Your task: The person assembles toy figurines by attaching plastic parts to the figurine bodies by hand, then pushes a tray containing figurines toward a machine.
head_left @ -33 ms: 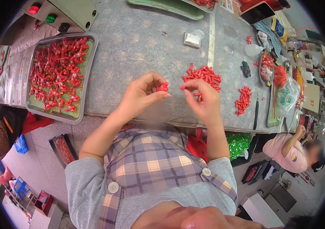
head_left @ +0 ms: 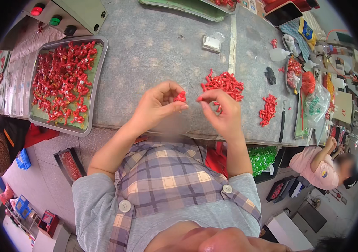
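Note:
My left hand (head_left: 156, 105) pinches a small red plastic figure part (head_left: 180, 97) between thumb and fingers, above the near edge of the table. Just to its right, my right hand (head_left: 223, 111) holds a tiny red piece (head_left: 199, 99) at its fingertips. A narrow gap separates the two pieces. Beyond my right hand lies a heap of red plastic limb-like parts (head_left: 227, 84), partly covered by that hand. A smaller pile of red parts (head_left: 268, 110) sits further right. On the left, a metal tray (head_left: 94, 86) with a green bottom bears many red figures (head_left: 63, 80).
A grey box with coloured buttons (head_left: 67, 17) stands behind the tray. On the grey table (head_left: 145, 50) lie a small white packet (head_left: 212, 43), a black lump (head_left: 270, 76) and a thin black tool (head_left: 282, 122). A phone (head_left: 284, 14) and plastic bags (head_left: 317, 105) are at right. Another person (head_left: 317, 166) sits there.
My right hand has shifted slightly left, bringing its tiny red piece nearer the part in my left hand. The left hand has barely moved.

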Motion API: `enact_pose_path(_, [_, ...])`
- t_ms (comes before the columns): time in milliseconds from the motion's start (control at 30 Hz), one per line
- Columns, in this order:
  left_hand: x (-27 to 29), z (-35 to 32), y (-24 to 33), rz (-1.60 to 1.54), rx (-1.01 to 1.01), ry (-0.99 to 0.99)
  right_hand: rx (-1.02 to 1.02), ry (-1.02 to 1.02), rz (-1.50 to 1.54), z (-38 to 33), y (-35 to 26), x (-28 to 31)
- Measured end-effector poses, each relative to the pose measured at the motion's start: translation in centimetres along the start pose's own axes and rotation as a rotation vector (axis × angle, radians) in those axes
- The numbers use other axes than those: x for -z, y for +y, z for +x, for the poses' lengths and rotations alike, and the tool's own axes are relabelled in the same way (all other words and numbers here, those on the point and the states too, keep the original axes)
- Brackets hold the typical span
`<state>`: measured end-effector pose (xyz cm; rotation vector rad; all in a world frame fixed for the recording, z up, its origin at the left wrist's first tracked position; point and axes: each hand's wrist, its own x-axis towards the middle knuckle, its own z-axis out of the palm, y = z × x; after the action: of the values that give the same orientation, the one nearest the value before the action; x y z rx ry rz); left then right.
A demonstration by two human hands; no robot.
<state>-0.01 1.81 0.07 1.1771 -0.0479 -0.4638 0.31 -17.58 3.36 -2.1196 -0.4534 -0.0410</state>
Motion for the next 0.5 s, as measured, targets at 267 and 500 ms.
enact_pose_path(267, [-0.9,-0.6,0.0,-0.018,0.096,-0.039,0.052,0.022,-0.043,-0.9,-1.4,-1.0])
enact_pose_path(500, [-1.6,-0.5,0.0,0.033,0.138,-0.022,0.222,0.087,-0.258,-1.3,-1.3,-1.3])
